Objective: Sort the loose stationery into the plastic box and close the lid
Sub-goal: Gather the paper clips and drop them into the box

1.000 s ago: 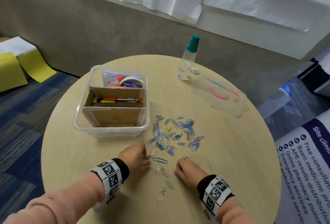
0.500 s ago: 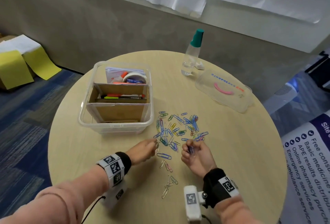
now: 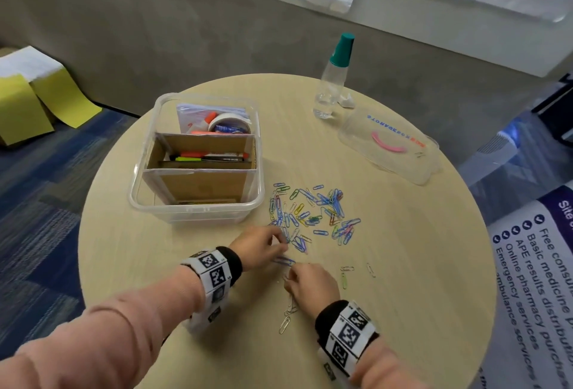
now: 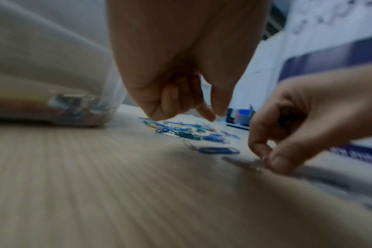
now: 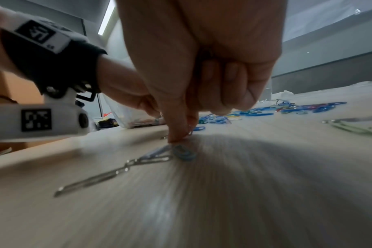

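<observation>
Coloured paper clips (image 3: pixel 310 215) lie scattered on the round table, right of the clear plastic box (image 3: pixel 145 199), which holds pens, tape and cardboard dividers. Its lid (image 3: pixel 412 168) lies apart at the far right. My left hand (image 3: pixel 279 241) sits at the pile's near edge with curled fingers; thumb and index tips meet on clips (image 4: pixel 212 115). My right hand (image 3: pixel 290 278) is just nearer, its other fingers folded, thumb and index pinching a silver clip (image 4: pixel 242 161) against the tabletop (image 5: pixel 181 135). A blue clip (image 3: pixel 283 261) lies between the hands.
A clear bottle with a green cap (image 3: pixel 333 78) stands at the back. A few stray clips (image 3: pixel 344 278) lie right of my right hand, and linked silver ones (image 3: pixel 286 317) lie near my right wrist. The table edge (image 3: pixel 93 295) curves close on the left.
My right hand has come back from the pile towards me and down onto the table. My left hand has stayed at the pile's near edge.
</observation>
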A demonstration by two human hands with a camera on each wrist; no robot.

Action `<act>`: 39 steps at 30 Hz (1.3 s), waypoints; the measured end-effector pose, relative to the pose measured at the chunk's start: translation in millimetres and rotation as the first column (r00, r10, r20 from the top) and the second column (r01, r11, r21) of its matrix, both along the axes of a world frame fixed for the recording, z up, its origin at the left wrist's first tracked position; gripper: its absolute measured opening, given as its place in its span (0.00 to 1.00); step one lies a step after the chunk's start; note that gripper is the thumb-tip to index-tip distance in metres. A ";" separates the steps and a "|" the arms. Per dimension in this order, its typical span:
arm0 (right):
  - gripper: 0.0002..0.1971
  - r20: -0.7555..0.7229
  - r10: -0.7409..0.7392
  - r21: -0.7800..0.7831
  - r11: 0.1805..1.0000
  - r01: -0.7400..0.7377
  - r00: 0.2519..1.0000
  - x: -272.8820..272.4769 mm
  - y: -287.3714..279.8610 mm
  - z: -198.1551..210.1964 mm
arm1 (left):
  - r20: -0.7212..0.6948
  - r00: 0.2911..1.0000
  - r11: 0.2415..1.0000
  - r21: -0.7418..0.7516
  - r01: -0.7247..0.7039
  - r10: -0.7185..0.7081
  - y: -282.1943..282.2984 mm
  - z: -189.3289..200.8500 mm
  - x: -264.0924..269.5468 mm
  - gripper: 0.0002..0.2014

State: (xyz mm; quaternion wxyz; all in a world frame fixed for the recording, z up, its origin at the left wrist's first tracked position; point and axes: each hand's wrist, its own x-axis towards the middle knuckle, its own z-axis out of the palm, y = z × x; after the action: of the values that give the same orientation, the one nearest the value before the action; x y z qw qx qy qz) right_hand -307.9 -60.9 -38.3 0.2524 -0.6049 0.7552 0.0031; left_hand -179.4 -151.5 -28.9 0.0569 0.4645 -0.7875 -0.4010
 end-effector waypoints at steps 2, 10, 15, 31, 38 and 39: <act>0.11 -0.044 0.073 0.052 0.996 -0.071 0.996 0.6 0.4 -0.7 | 0.220 0.963 0.972 -0.137 0.190 -0.157 1.6 -3.6 -7.0 0.13; 0.08 0.165 -0.004 0.078 0.997 -0.009 0.986 -10.2 0.2 -1.3 | 0.496 0.816 0.875 -0.201 0.441 -0.297 3.3 -6.1 -22.8 0.14; 0.14 0.817 -0.527 0.365 0.786 0.499 0.233 -31.9 -2.8 0.9 | 0.548 0.775 0.856 -0.188 0.482 -0.317 3.6 -3.5 -25.3 0.13; 0.11 0.045 -0.038 -0.082 0.996 0.042 0.998 -3.8 1.7 -6.9 | -0.484 0.686 0.622 0.781 0.059 0.543 -5.8 20.6 8.2 0.14; 0.13 -0.096 0.154 0.040 0.988 -0.151 0.983 -1.3 -4.9 -4.0 | -0.132 0.990 0.971 0.240 -0.012 0.045 4.2 1.9 10.5 0.08; 0.13 -0.113 0.172 0.055 0.985 -0.166 0.979 -2.2 -4.9 -4.3 | -0.062 0.996 0.989 0.127 0.073 -0.065 6.0 1.8 10.6 0.07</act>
State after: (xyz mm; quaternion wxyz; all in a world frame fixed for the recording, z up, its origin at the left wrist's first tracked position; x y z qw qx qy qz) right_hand -310.1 -65.8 -42.7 0.2198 -0.6599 0.7144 0.0771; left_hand -168.8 -145.5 -27.1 0.0353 0.4280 -0.7735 -0.4661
